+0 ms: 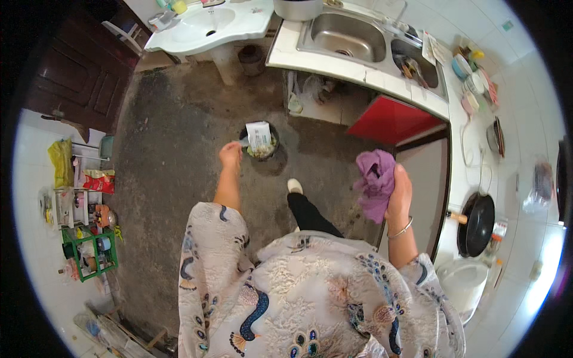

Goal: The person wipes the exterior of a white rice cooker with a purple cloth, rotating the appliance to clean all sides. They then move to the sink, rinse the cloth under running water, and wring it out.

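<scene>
My left hand [231, 154] is closed at the left side of a dark round bin [275, 132]. A small pale greyish piece shows between its fingers and the bin; I cannot make out what it is. A white printed packet [259, 135] lies over the bin's opening, above pale and greenish scraps [262, 151]. My right hand [400, 194], with a bangle at the wrist, grips a crumpled purple cloth [376, 185]. The cloth is held up in front of the counter cabinet, well apart from the bin.
A steel double sink [349, 39] is set in the white counter, above a red cabinet door [391, 121]. The counter's right side bears a black pan [477, 224]. A washbasin [209, 24] stands far left. Shelves and a green rack [89, 253] line the left wall, beyond a brown door [77, 65].
</scene>
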The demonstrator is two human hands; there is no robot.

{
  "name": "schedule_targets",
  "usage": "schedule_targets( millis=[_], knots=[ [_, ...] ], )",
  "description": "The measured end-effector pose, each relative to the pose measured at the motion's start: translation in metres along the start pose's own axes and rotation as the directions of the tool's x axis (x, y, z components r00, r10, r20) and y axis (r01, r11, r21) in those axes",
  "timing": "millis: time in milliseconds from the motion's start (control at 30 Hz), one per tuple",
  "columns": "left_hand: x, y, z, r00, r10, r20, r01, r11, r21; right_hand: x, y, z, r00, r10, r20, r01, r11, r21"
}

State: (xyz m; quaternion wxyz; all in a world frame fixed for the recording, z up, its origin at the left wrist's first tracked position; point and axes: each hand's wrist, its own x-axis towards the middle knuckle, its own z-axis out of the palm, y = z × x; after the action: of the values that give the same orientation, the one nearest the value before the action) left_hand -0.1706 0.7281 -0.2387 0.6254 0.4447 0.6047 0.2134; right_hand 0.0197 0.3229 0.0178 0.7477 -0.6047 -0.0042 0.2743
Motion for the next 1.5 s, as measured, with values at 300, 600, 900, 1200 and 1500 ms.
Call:
schedule_targets(
  millis=[300,600,900,1200,1500],
  knots=[
    [0.118,-0.061,0.054,0.986,-0.127,-0.111,0.126,0.992,-0.015,0.124,0.059,0.039,0.968,0.251,0.03,-0.252,0.964,0.078],
    [0.157,-0.081,0.047,0.95,-0.308,-0.049,0.304,0.95,-0.077,0.178,0.066,0.099,0.971,0.234,0.045,-0.235,0.972,0.01],
    [0.106,-0.031,-0.007,0.943,-0.323,0.078,0.326,0.945,-0.03,0.129,0.059,0.098,0.977,0.207,0.047,-0.211,0.973,0.094],
    [-0.078,0.078,0.118,0.576,-0.132,0.807,0.106,0.991,0.086,0.014,0.009,0.042,0.94,0.12,0.32,-0.317,0.654,0.687],
    [-0.325,0.066,0.183,-0.299,-0.31,0.903,-0.143,0.95,0.279,-0.157,0.039,-0.021,0.965,0.012,-0.261,0.103,0.9,0.423]
  ],
)
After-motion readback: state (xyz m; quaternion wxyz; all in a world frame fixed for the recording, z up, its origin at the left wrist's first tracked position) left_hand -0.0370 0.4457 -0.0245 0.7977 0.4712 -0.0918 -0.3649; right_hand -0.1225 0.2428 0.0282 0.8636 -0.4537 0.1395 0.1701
